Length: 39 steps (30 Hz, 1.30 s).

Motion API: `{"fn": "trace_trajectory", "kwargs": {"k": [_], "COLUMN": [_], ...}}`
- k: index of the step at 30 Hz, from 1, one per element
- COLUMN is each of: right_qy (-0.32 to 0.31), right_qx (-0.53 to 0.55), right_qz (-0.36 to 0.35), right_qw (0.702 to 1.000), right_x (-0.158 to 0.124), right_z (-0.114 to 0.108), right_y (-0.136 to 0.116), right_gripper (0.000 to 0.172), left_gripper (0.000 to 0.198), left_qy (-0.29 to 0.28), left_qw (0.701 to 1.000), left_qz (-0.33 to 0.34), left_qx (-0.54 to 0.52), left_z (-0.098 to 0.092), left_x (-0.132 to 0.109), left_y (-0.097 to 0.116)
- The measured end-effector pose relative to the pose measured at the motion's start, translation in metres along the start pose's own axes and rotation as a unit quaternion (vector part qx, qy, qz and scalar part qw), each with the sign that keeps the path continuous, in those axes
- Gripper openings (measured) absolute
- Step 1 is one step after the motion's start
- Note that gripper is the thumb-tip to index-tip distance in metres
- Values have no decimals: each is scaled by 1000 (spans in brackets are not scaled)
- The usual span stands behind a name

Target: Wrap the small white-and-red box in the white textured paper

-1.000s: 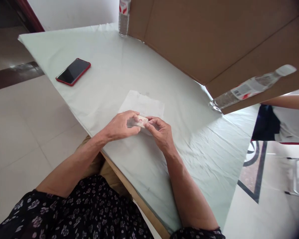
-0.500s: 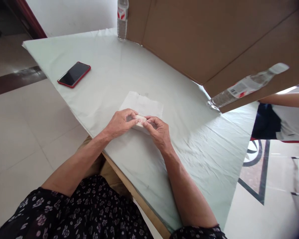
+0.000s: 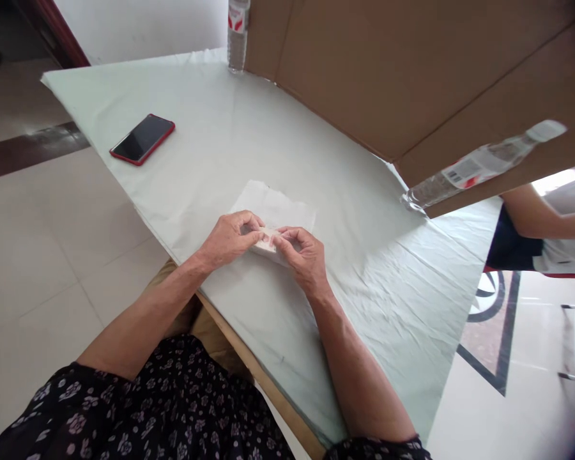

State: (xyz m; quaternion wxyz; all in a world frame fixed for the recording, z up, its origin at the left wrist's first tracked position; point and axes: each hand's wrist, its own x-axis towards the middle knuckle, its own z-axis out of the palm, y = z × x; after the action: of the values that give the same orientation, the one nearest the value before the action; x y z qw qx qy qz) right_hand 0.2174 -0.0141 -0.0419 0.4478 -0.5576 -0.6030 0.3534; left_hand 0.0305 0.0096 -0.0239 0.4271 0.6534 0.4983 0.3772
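Between our fingertips sits a small pale folded piece [image 3: 269, 242], pinched from both sides: the left hand [image 3: 230, 238] closes thumb and forefinger on its left end, the right hand [image 3: 305, 253] closes thumb and forefinger on its right end. What the piece is made of we cannot tell. It lies low over the near edge of a white paper sheet [image 3: 278, 207], which rests flat on the table covering [image 3: 211, 128]. Both our hands are curled, knuckles up, and the fingertips nearly meet over the piece. Our forearms run in from the near side and converge, with the wrists close to the covering.

Compared with half a second ago, the hands hold the same grip and the same spot; less of the piece shows between the fingers.

Far left lies a red phone [image 3: 142, 138], face up. A cardboard panel [image 3: 412, 70] stands along the far right, with a bottle [image 3: 237, 32] at its far end and another bottle [image 3: 479, 165] at its right end. Beyond that, another person's arm [image 3: 541, 217] has come further into view.
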Motion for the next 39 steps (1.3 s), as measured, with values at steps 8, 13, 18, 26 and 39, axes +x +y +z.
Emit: {"fn": "trace_trajectory", "kwargs": {"k": [8, 13, 18, 26, 39], "right_qy": [0, -4, -5, 2, -47], "right_qx": [6, 19, 30, -32, -351], "right_qz": [2, 18, 27, 24, -287], "right_qw": [1000, 1000, 999, 999, 890], "right_x": [-2, -1, 0, 3, -18], "right_z": [-1, -1, -1, -7, 5], "right_y": [0, 0, 1, 10, -31], "right_gripper": [19, 19, 18, 16, 19], "left_gripper": [11, 10, 11, 16, 13], "left_qy": [-20, -37, -47, -70, -96], "left_qw": [1000, 999, 998, 996, 994], "left_qz": [-12, -9, -26, -46, -1], "left_qx": [-9, 14, 18, 12, 47], "left_z": [-1, -3, -6, -6, -9], "left_x": [2, 5, 7, 13, 21], "left_y": [0, 0, 3, 3, -1]}}
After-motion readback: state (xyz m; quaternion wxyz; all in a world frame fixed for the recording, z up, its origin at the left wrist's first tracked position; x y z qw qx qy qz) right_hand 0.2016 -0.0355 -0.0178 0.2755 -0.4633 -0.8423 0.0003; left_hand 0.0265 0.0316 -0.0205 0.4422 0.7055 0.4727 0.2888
